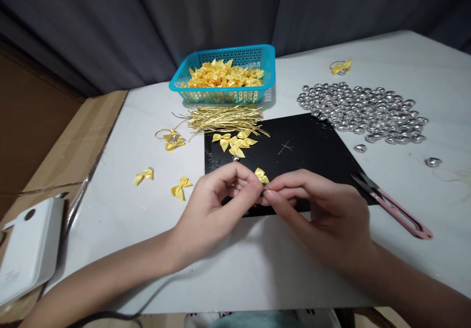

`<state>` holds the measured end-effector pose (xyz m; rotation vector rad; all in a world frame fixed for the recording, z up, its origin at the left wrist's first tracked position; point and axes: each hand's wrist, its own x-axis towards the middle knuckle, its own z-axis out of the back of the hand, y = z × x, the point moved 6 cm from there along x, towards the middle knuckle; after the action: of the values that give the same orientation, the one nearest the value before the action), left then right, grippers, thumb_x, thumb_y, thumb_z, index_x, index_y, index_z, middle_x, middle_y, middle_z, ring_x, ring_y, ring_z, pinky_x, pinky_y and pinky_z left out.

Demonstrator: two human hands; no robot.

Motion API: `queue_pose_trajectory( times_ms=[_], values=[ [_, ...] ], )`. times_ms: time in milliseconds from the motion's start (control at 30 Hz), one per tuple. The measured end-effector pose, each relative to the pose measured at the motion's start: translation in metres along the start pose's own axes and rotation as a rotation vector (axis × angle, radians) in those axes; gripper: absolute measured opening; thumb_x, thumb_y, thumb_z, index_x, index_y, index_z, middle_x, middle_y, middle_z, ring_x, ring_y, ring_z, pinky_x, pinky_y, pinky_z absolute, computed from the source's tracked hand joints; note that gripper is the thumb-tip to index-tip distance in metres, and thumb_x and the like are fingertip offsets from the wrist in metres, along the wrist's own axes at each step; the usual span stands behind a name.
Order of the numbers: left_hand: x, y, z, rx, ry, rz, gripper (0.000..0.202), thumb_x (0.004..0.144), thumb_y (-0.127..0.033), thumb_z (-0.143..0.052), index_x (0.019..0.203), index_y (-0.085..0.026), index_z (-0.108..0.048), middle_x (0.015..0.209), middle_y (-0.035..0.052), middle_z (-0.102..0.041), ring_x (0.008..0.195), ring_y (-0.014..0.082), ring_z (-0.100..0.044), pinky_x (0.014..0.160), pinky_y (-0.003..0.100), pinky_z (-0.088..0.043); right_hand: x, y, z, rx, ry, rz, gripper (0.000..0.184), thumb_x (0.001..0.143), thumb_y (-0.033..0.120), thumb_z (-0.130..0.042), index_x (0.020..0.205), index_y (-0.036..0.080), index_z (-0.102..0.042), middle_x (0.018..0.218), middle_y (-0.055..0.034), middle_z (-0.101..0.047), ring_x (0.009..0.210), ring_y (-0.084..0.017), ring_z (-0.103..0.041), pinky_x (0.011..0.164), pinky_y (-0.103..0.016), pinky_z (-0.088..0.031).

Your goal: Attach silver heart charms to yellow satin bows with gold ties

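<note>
My left hand and my right hand meet over the near edge of a black sheet, thumbs and index fingertips pinched together. Whatever lies between the fingertips is too small and covered to make out. A yellow ribbon bow shows just behind the fingertips; I cannot tell whether it is held or lying on the sheet. Close beyond my left knuckles is a silver bead, partly hidden. Farther back on the sheet lie several yellow bows and two thin crossed strands.
Behind the sheet are gold twist ties and a blue basket of yellow bows. Silver heart beads spread at right, near pink-handled snips. Loose bows and a finished-looking bow piece lie left; a white device sits beyond.
</note>
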<state>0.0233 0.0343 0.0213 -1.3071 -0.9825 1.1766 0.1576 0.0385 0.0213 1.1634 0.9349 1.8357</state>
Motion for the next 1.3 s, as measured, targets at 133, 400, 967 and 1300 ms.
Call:
queue_pose_trajectory(
  times_ms=[133,400,967,1300],
  values=[
    [0.0,0.0,0.0,-0.006,0.001,-0.002,0.014,0.088,-0.018,-0.058,0.074,-0.017,-0.059,0.066,-0.007,-0.064,0.063,0.0022,-0.059,0.059,0.009,-0.044,0.0,-0.002,-0.001,-0.001,0.011,-0.001,0.01,0.083,0.012,-0.06,0.083,0.021,-0.06,0.067,0.0018,-0.072,0.054,-0.011,-0.066,0.042,-0.017,-0.047],
    [0.0,0.001,-0.001,-0.005,0.013,0.005,0.015,0.087,-0.018,-0.057,0.072,-0.017,-0.058,0.064,-0.0062,-0.062,0.063,0.0029,-0.057,0.06,0.01,-0.044,0.001,0.0,-0.003,0.006,0.033,-0.001,0.008,0.084,0.013,-0.058,0.081,0.021,-0.059,0.068,0.0011,-0.072,0.051,-0.01,-0.065,0.041,-0.017,-0.046],
    [-0.004,0.003,-0.002,0.068,0.121,0.008,0.018,0.089,-0.028,-0.055,0.074,-0.017,-0.057,0.068,-0.0013,-0.057,0.062,0.0101,-0.05,0.06,0.022,-0.041,0.007,-0.006,-0.001,0.224,0.107,-0.183,0.002,0.084,0.021,-0.06,0.085,0.02,-0.061,0.064,0.0013,-0.069,0.044,-0.008,-0.057,0.035,-0.018,-0.037],
    [-0.001,-0.007,-0.001,0.232,0.049,-0.107,0.016,0.085,-0.023,-0.06,0.071,-0.015,-0.062,0.065,0.0001,-0.063,0.06,0.0101,-0.057,0.056,0.02,-0.044,0.005,-0.01,-0.006,0.261,0.183,-0.233,0.01,0.091,0.025,-0.052,0.082,0.02,-0.054,0.06,0.0043,-0.057,0.041,-0.005,-0.044,0.036,-0.018,-0.032]
  ],
)
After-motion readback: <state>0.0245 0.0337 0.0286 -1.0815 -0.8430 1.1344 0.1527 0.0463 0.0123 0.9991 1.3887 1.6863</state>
